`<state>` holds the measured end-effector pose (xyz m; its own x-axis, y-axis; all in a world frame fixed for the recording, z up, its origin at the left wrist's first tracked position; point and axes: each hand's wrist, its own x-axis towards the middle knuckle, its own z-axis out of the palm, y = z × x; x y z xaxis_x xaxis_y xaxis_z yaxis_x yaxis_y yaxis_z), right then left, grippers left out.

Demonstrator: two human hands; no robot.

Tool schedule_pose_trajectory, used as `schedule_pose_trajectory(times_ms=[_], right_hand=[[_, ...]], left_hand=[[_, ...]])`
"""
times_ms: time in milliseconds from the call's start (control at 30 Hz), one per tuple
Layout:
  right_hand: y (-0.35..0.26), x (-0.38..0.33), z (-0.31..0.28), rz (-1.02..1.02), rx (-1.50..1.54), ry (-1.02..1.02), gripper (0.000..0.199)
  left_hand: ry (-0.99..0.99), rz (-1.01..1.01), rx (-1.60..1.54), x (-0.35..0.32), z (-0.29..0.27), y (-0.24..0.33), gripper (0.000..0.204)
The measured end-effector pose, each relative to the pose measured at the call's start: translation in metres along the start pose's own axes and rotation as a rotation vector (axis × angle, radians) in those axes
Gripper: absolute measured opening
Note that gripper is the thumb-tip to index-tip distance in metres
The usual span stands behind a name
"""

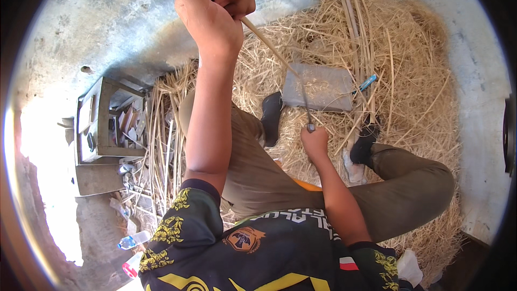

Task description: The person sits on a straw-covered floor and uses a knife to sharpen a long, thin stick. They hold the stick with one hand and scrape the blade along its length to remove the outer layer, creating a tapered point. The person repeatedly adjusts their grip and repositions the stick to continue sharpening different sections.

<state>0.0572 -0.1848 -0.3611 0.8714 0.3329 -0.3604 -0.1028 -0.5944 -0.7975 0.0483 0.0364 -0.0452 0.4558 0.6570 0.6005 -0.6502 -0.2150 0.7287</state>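
Note:
My left hand (218, 19) is raised at the top of the view, its fingers wrapped round a long, thin tan strip (266, 44) that looks like split bamboo. The strip slants down to the right toward a grey, flat-topped block (329, 94) between my feet. In my right hand (315, 143), low in front of me, is a knife (306, 105) with a narrow dark blade pointing away. The blade's far end meets or overlaps the strip over the block's left part; whether they touch, I cannot tell. Above my left hand, the strip runs out of view.
Fine shavings (409, 64) heap over the floor around my feet. Long strips (357, 32) lie beyond the block, with a blue pen-like object (368, 82) at its right. A wooden cabinet (116, 151) holding odds and ends stands left, above a plastic bottle (133, 240). Concrete walls (107, 16) enclose the spot.

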Motion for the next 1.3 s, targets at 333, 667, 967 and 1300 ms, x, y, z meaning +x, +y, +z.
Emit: schedule_pose_trajectory(times_ms=[333,667,967,1300], right_hand=[[-0.080,-0.022,-0.027,-0.274,0.201,0.079,0.027],[0.000,-0.003,-0.011,0.085,-0.165,0.071,0.032],[-0.027,-0.012,0.003,0.011,0.277,0.011,0.031],[-0.015,0.019,-0.005,0.035,0.291,0.104,0.029]], left_hand=[[0.032,0.000,0.007,0.002,-0.003,0.001,0.074],[0.076,-0.028,-0.008,0.005,-0.011,0.000,0.071],[0.203,0.096,0.067,0.009,-0.009,-0.002,0.067],[0.162,0.047,0.009,0.009,-0.007,0.002,0.066]])
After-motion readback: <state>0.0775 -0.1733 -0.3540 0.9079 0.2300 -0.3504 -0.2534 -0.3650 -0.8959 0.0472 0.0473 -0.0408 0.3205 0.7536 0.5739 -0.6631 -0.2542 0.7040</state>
